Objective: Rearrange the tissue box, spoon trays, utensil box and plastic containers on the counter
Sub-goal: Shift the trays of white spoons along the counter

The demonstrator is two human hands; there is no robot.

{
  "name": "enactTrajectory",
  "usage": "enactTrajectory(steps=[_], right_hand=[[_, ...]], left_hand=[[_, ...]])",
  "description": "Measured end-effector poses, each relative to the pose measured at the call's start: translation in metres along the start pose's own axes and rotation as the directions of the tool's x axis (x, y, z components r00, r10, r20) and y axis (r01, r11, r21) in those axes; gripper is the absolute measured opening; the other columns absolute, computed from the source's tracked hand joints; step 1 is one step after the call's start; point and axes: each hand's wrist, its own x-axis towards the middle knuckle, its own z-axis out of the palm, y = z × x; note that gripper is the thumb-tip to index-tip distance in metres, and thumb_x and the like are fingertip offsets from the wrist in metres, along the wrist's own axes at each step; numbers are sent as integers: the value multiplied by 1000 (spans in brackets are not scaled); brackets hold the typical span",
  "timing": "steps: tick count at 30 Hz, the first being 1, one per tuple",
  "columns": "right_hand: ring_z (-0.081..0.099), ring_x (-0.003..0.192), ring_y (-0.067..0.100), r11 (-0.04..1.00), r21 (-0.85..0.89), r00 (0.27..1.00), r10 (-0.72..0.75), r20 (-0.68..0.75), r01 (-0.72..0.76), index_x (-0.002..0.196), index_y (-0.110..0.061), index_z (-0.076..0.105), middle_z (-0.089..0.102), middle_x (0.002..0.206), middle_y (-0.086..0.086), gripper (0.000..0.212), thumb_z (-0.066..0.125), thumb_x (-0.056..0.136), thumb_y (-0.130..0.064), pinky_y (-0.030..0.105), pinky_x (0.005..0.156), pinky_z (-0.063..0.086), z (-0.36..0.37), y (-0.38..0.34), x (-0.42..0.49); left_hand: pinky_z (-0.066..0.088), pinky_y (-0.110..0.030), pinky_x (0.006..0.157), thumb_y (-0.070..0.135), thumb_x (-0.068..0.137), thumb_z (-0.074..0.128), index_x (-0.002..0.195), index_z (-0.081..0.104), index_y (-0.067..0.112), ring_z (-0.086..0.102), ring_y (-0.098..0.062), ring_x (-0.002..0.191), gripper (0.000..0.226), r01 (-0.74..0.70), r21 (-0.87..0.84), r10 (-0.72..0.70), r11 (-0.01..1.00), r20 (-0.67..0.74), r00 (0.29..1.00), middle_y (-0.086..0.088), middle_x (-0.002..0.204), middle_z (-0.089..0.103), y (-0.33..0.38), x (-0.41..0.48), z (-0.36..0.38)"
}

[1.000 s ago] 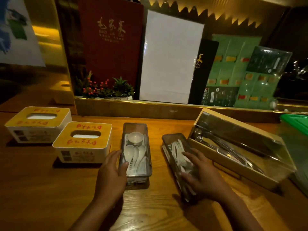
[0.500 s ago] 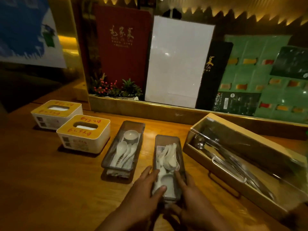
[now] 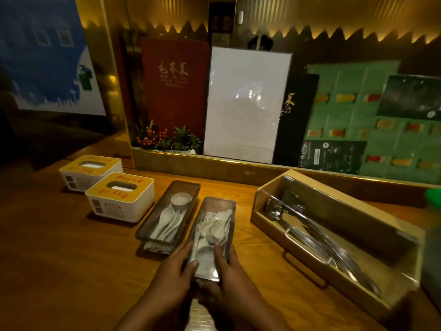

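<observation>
Two smoky plastic spoon trays with white spoons lie side by side on the wooden counter (image 3: 59, 271). My left hand (image 3: 171, 275) and my right hand (image 3: 229, 280) both grip the near end of the right spoon tray (image 3: 216, 225). The left spoon tray (image 3: 170, 211) rests untouched beside it, holding a small white cup too. Two white tissue boxes with yellow lids stand at left, the nearer tissue box (image 3: 120, 197) and the farther tissue box (image 3: 90, 172). A wooden utensil box (image 3: 334, 237) with a clear lid holds metal ladles at right.
A raised ledge (image 3: 214, 163) runs along the counter's back, carrying menus, a white board and small plants (image 3: 167, 138). A green plastic lid (image 3: 433, 198) shows at the far right edge. Bare wood lies in front of the tissue boxes.
My left hand left the left tray and joined my right hand on the right tray, which has turned straighter and shifted closer to the left tray. The view has drawn back.
</observation>
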Motion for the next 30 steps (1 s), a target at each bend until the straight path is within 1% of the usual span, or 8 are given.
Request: enactTrajectory(steps=[4,8,14,17,20,24,26,30], right_hand=[[15,150,24,1000,12,1000,-23,17,23,153,-39,-9,-22,163,-1,102,44,77,-82,22,110,27,-5,1,-3],[25,144,17,999,40,1000,-17,6,17,154,-40,6,15,161,-7,91,64,86,-56,13,103,23,-30,8,-21],[38,137,13,986,45,966,164,-201,-158,149,-37,33,37,152,-9,71,66,88,-49,37,109,41,-80,41,-61],[51,118,10,965,104,859,261,-440,-240,136,-33,50,53,132,-8,53,70,87,-39,39,97,51,-107,51,-91],[53,112,14,935,123,662,324,-676,-332,130,-28,56,55,124,-4,46,73,87,-30,40,90,53,-127,70,-120],[49,116,22,846,166,442,420,-793,-506,131,-28,55,46,130,5,52,74,83,-38,41,89,51,-144,104,-148],[49,117,27,804,207,404,480,-779,-557,136,-28,51,42,134,10,60,74,82,-42,41,91,50,-150,117,-157],[50,121,30,794,200,437,503,-745,-574,144,-30,44,38,142,12,71,73,82,-49,48,99,49,-158,146,-167]], left_hand=[[31,-32,115,26,98,58,151,37,24,35,-11,142,57,-8,35,9,999,-12,1000,5,158,36,-1,1,0],[31,-27,110,20,98,58,148,42,17,39,-15,138,53,-49,89,55,995,-75,996,1,153,42,5,-2,6],[42,-35,101,26,90,67,132,59,17,49,-23,129,44,-169,296,236,940,-209,949,-2,147,48,23,-18,9],[43,-38,101,25,87,70,128,61,20,48,-23,130,42,-291,286,348,913,-174,921,-1,145,48,45,-14,17],[38,-38,104,28,85,73,130,61,19,44,-24,135,47,-346,271,386,898,-110,916,-4,147,48,71,-3,33],[43,-39,99,35,84,73,132,58,21,48,-28,130,52,-362,246,379,899,-22,925,-7,145,49,94,19,50],[44,-43,101,37,83,73,134,56,22,47,-31,132,55,-358,228,363,905,19,931,-10,146,47,103,32,56],[42,-45,102,41,84,72,138,52,21,45,-32,133,60,-335,210,332,918,51,942,-10,149,42,128,58,75]])
